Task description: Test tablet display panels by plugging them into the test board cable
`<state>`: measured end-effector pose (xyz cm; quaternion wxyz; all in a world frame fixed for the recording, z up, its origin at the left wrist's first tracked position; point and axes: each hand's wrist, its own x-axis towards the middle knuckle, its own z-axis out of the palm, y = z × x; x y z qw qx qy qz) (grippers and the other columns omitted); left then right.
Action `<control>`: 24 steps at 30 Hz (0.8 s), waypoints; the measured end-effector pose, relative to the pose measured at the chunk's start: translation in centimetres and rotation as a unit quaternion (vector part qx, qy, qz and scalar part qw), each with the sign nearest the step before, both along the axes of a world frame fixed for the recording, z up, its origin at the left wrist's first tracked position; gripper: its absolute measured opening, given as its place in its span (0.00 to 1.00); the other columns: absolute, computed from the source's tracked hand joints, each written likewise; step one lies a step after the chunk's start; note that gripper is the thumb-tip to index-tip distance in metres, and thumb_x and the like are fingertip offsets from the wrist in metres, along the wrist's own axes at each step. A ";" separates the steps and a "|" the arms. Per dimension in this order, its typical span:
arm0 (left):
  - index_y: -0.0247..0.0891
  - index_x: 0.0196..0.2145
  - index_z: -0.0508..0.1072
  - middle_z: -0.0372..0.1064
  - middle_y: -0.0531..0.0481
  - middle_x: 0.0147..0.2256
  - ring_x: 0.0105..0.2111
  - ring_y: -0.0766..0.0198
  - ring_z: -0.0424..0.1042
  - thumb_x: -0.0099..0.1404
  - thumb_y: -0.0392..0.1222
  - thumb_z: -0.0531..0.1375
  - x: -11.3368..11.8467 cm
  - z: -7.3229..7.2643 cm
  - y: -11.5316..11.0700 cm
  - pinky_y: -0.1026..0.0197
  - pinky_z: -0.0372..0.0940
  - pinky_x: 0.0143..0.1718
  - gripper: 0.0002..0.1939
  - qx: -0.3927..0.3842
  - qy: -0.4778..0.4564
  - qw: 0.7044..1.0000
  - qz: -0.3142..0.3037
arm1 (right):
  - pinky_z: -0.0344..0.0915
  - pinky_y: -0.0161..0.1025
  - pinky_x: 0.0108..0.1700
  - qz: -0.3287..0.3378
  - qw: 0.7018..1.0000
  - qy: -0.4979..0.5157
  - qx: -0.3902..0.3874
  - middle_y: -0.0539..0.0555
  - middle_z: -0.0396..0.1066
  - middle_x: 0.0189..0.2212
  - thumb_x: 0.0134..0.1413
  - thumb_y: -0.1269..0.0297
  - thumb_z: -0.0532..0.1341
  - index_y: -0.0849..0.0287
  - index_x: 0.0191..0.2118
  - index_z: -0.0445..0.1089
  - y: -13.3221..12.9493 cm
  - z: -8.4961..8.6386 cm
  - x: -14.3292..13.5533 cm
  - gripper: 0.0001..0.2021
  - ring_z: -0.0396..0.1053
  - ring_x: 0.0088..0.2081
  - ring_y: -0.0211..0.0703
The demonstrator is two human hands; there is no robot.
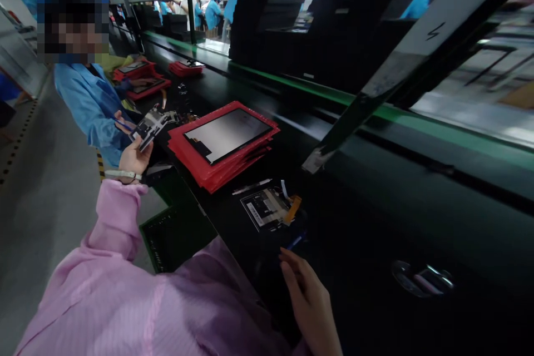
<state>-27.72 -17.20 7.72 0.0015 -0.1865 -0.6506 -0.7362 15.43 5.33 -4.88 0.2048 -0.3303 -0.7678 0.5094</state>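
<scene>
My left hand [136, 157] stretches out to the left, its fingers closed on the edge of a flat electronic module [151, 125] with silver and black parts. A co-worker's hand is close to that module too. Low in the middle, my right hand [307, 289] rests just above the black bench with curled fingers around a slim blue pen-like tool [297, 241], partly hidden by them. Beyond it lies a second electronic module [267, 208] with a white label and an orange flex cable [293, 209]. A thin pen-shaped stick [251, 186] lies behind that module.
Red sleeves [204, 169] are stacked on the bench, a display panel [229, 133] on top. A co-worker in blue [83, 100] stands at left. A slanted metal post [354, 105] meets the bench. Clear plastic pieces [423, 279] lie right; black trays [292, 39] stand behind.
</scene>
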 end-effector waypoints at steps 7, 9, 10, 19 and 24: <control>0.28 0.16 0.36 0.41 0.58 0.11 0.31 0.82 0.68 0.76 0.45 0.35 -4.0 -1.0 -0.8 0.63 0.53 0.33 0.31 -0.055 0.006 0.998 0.015 | 0.78 0.53 0.49 0.005 0.999 0.019 0.026 0.56 0.77 0.46 0.64 0.44 0.55 0.50 0.48 0.75 -0.5 -0.2 -0.3 0.19 0.77 0.48 0.54; 0.29 0.17 0.37 0.42 0.59 0.13 0.33 0.82 0.68 0.77 0.47 0.34 -5.3 -0.4 -0.6 0.63 0.54 0.35 0.31 -0.065 0.010 0.998 0.025 | 0.77 0.58 0.51 0.000 0.999 0.024 0.023 0.54 0.77 0.46 0.63 0.44 0.56 0.46 0.47 0.75 -0.6 0.2 -0.5 0.17 0.77 0.48 0.56; 0.30 0.18 0.38 0.44 0.59 0.15 0.33 0.81 0.68 0.78 0.49 0.33 -5.8 0.0 -0.4 0.64 0.55 0.36 0.31 -0.071 0.011 0.997 0.029 | 0.76 0.59 0.52 -0.003 0.999 0.030 0.020 0.53 0.77 0.45 0.63 0.44 0.56 0.43 0.46 0.75 -0.6 0.4 -0.6 0.16 0.77 0.48 0.57; 0.38 0.35 0.54 0.61 0.52 0.34 0.33 0.71 0.66 0.78 0.52 0.41 -0.7 -1.2 3.5 0.68 0.66 0.33 0.17 -0.040 0.054 0.992 0.105 | 0.76 0.60 0.49 -0.016 0.997 0.068 -0.036 0.52 0.78 0.42 0.55 0.43 0.61 0.21 0.42 0.75 -0.3 1.3 -1.2 0.09 0.77 0.46 0.63; 0.33 0.42 0.70 0.69 0.49 0.39 0.37 0.68 0.70 0.71 0.41 0.55 8.3 -2.1 6.1 0.66 0.67 0.39 0.08 -0.036 0.208 0.975 0.071 | 0.75 0.62 0.50 -0.022 0.997 0.063 -0.037 0.53 0.78 0.41 0.56 0.42 0.60 0.22 0.41 0.75 -0.4 1.3 -1.0 0.09 0.77 0.46 0.63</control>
